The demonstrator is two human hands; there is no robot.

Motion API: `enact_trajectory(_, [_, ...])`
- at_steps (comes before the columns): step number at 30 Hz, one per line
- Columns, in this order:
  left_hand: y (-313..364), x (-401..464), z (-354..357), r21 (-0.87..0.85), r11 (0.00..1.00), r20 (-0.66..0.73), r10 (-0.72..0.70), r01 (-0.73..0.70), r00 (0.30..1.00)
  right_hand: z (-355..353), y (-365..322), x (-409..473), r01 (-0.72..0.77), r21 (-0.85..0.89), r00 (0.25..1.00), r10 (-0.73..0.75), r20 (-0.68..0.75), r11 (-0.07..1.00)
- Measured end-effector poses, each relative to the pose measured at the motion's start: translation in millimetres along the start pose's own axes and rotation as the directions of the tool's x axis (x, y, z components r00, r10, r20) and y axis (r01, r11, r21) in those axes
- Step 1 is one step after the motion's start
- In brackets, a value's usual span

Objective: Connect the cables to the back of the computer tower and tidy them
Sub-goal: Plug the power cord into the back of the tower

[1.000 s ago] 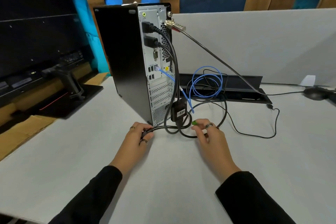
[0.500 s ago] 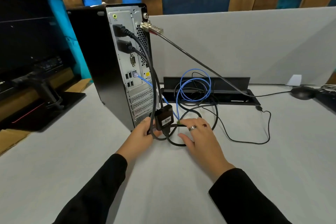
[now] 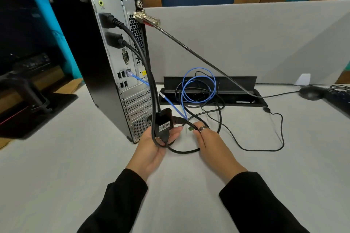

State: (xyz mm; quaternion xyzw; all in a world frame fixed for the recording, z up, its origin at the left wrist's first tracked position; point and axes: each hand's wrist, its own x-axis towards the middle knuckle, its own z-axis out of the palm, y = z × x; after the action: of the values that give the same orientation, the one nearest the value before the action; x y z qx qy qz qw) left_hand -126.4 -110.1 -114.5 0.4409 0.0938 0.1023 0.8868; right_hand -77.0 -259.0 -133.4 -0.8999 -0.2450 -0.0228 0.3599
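A black computer tower (image 3: 89, 66) stands on the grey desk with its silver back panel (image 3: 121, 47) facing me. Two thick black cables (image 3: 149, 73) are plugged in near its top and hang down. A blue network cable (image 3: 198, 85) runs from a port into a coil behind. My left hand (image 3: 153, 147) cups the hanging black cables and a small black adapter box (image 3: 164, 122) at the tower's foot. My right hand (image 3: 208, 140) pinches a black cable with a green tie (image 3: 191, 128) just right of the box.
A steel lock cable (image 3: 198, 58) runs from the tower's top corner down into a black desk cable tray (image 3: 236, 89). A thin black wire (image 3: 272, 138) loops on the desk at right. A mouse (image 3: 310, 92) and keyboard sit far right, a monitor stand (image 3: 34, 100) at left.
Both hands came up from the desk and closer together at the tower's foot. My left hand turned palm up under the adapter box and cables. The view moved closer.
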Motion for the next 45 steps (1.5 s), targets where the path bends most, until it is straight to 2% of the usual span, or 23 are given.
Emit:
enact_trajectory(2, [0.0,-2.6,2.6,0.028,0.999,0.018,0.019,-0.020,1.000,-2.0,0.6,-0.1,-0.028,0.021,0.999,0.027,0.035,0.999])
enact_trajectory(6, [1.4,-5.6,0.8,0.019,0.998,0.039,0.063,-0.063,0.997,-10.2,6.4,-3.0,0.064,0.158,0.998,-0.063,-0.011,0.985])
enact_trajectory(8, [0.3,-11.5,1.4,0.014,0.994,-0.049,0.108,-0.108,0.993,-14.7,11.3,-2.3,0.082,0.196,0.996,-0.072,-0.055,0.977])
enact_trajectory(10, [-4.5,-21.1,0.6,0.090,0.984,-0.181,0.168,-0.153,0.969,-17.2,14.0,-2.5,0.079,0.254,0.994,-0.055,-0.100,0.964])
enact_trajectory(12, [-12.4,-30.6,-5.0,0.225,0.954,-0.307,0.263,-0.199,0.914,-17.5,15.1,-3.8,0.072,0.333,0.992,-0.033,-0.120,0.940])
enact_trajectory(14, [-19.6,-39.1,-11.9,0.307,0.920,-0.357,0.350,-0.245,0.866,-16.4,15.4,-5.1,0.075,0.347,0.992,-0.036,-0.119,0.935])
enact_trajectory(17, [-26.8,-56.8,-8.6,0.411,0.859,-0.219,0.418,-0.305,0.882,-13.5,15.1,-9.9,0.069,0.339,0.996,-0.046,-0.077,0.938])
enact_trajectory(21, [-39.4,-74.2,3.7,0.526,0.776,0.087,0.359,-0.349,0.929,-10.7,15.8,-15.8,0.039,0.412,0.999,-0.030,-0.027,0.910])
enact_trajectory(23, [-44.4,-74.3,9.8,0.594,0.718,0.157,0.341,-0.364,0.927,-9.7,19.0,-16.4,0.039,0.461,0.999,-0.036,-0.015,0.887])
enact_trajectory(27, [-48.8,-60.2,27.5,0.591,0.675,0.203,0.406,-0.442,0.891,-13.0,22.0,-19.9,0.020,0.543,0.997,-0.058,0.053,0.839])
enact_trajectory(30, [-48.6,-47.2,36.9,0.625,0.581,0.246,0.487,-0.521,0.838,-15.6,22.2,-19.3,-0.014,0.619,0.993,-0.062,0.100,0.785])
enact_trajectory(34, [-49.6,-39.9,45.0,0.616,0.522,0.282,0.554,-0.591,0.783,-16.8,25.4,-15.0,-0.032,0.647,0.986,-0.082,0.145,0.762])
enact_trajectory(41, [-45.0,-43.5,50.8,0.624,0.418,0.323,0.632,-0.660,0.705,-21.1,26.1,-10.3,0.040,0.548,0.982,-0.133,0.131,0.835])
enact_trajectory(45, [-38.8,-42.0,47.3,0.615,0.447,0.287,0.641,-0.650,0.712,-24.6,22.3,-12.5,0.044,0.513,0.983,-0.128,0.131,0.857])
